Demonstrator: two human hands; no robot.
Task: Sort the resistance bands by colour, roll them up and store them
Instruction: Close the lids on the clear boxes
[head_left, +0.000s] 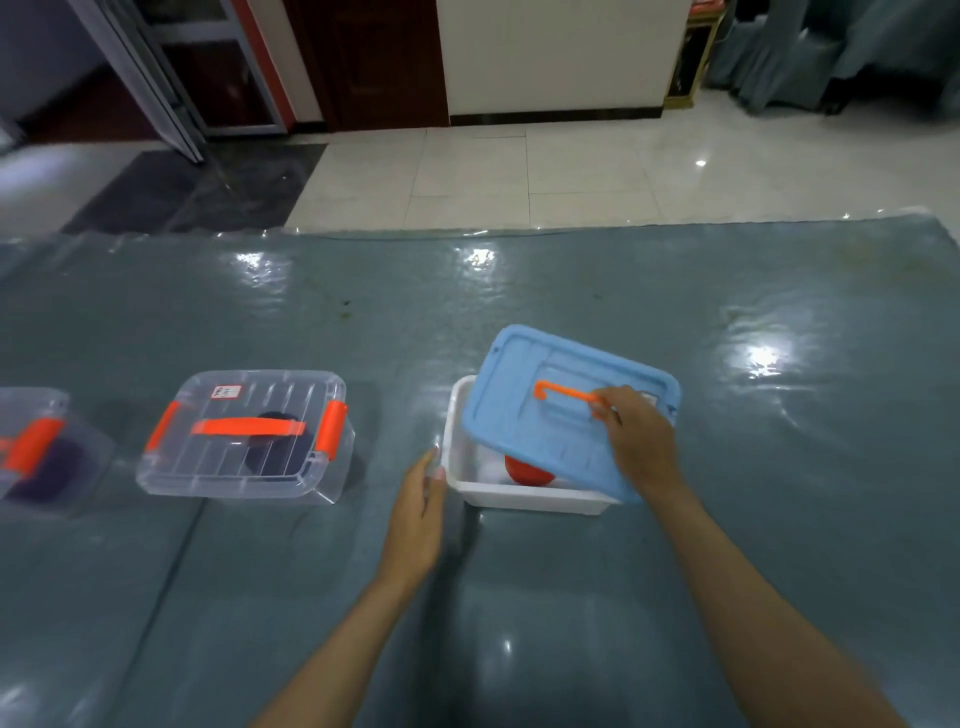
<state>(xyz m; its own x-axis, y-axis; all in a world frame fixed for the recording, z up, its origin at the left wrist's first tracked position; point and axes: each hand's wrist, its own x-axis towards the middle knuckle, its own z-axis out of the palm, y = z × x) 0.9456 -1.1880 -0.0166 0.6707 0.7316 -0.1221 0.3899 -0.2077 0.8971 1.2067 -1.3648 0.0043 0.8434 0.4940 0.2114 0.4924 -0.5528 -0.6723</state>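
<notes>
Right hand (641, 441) pinches the lid (566, 405) handle, lid skewed, tilted over the box (467, 467); left hand (418, 512), fingers relaxed, touches the box's near-left corner.

A person's two bare forearms reach over a bench (571, 291) covered in shiny grey-blue plastic sheeting. The right hand (641, 439) holds a light blue lid (540, 415) by its orange handle (566, 393), tilted over an open white box (519, 496). A rolled red band (527, 472) lies inside the box. The left hand (415, 514), fingers straight, touches the box's left wall. Further left stand two closed clear boxes (244, 436) with orange clasps, each holding something dark.
</notes>
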